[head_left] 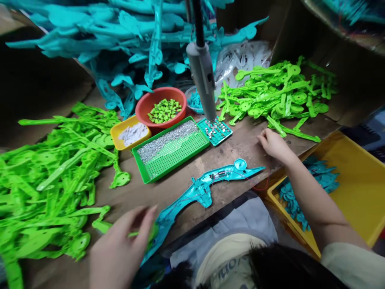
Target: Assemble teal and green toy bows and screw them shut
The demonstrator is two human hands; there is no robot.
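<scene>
A long turquoise plastic shell half (pixel 201 188) lies hollow side up on the bench, with a thin red wire and a small spring-like part inside. Over its near left end is my left hand (pixel 123 245), blurred, thumb and fingers closed around a bright green plastic piece (pixel 154 233), mostly hidden by the hand. My right hand (pixel 273 145) rests beyond the shell's pointed right end, apart from it, fingers curled in; whether something small is in them I cannot make out.
Green plastic parts are heaped at left (pixel 54 180) and right (pixel 270 92). A green screw tray (pixel 171 172), button-cell tray (pixel 222 140), red bowl (pixel 141 108) and yellow dish (pixel 116 138) stand mid-bench. A screwdriver (pixel 201 72) hangs above. Turquoise shells pile behind; a yellow bin (pixel 357 172) is right.
</scene>
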